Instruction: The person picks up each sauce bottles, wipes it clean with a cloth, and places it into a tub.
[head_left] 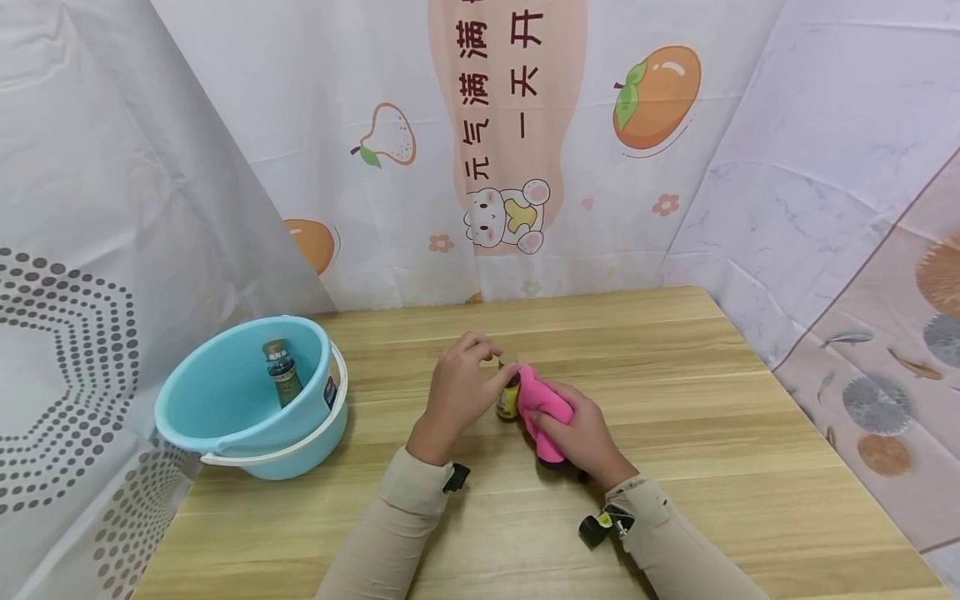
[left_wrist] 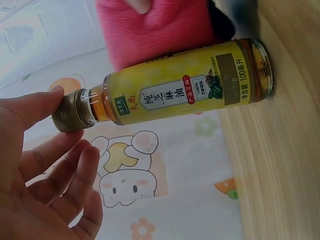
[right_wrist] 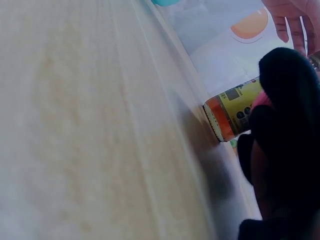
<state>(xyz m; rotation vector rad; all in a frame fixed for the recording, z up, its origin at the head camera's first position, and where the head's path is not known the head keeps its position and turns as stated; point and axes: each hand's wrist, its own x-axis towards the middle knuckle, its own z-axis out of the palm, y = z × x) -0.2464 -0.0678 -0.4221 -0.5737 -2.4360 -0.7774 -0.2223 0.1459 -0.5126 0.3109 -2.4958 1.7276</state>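
Note:
A small sesame oil bottle [head_left: 507, 403] with a yellow label stands upright on the table. My left hand [head_left: 459, 385] pinches its brown-gold cap [left_wrist: 71, 111] between thumb and index finger; the other fingers are spread loosely, as the left wrist view shows. With my right hand [head_left: 583, 432] I grip a bright pink cloth [head_left: 540, 404], bunched up and lying against the bottle's right side. Black patches show at the cloth's lower edge. In the right wrist view dark shapes cover most of the right hand, and the bottle's base [right_wrist: 220, 120] shows beside them.
Two light blue buckets [head_left: 213, 379], nested, stand at the table's left edge with a white handle hanging down. Inside the upper one leans a dark bottle [head_left: 285, 379]. A printed curtain [head_left: 375, 208] hangs behind the wooden table [head_left: 712, 467].

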